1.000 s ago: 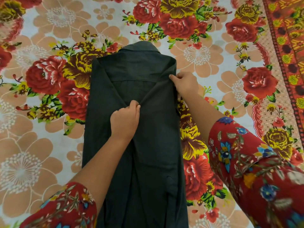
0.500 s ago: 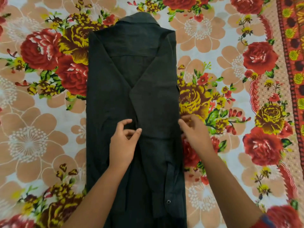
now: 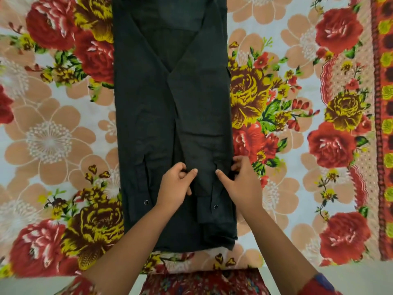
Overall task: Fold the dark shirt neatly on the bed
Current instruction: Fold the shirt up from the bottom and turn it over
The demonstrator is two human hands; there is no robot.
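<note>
- Head view: the left hand (image 3: pixel 175 188) rests on the lower middle of the dark shirt (image 3: pixel 153 103). Its fingers are curled under and its thumb is stretched onto the cloth, pinching a small fold.
- The right hand (image 3: pixel 243 186) is just beside it. Its thumb lies flat on the fabric and its fingers are hooked over the shirt's right edge, gripping that edge.
- Between the two hands runs the folded-in right sleeve (image 3: pixel 204 145). Its cuff button (image 3: pixel 215 207) lies just below the right wrist.
- A second button (image 3: pixel 146 202) shows on the left cuff, left of the left wrist.
- The shirt lies flat as a long narrow strip, sides folded inward. Its hem is near the bed's near edge and its collar end is cut off at the top.
- Under it spreads a floral bedsheet (image 3: pixel 49 141) with red roses, yellow flowers and peach blossoms.
- A patterned red border (image 3: pixel 382 145) runs down the right side.
</note>
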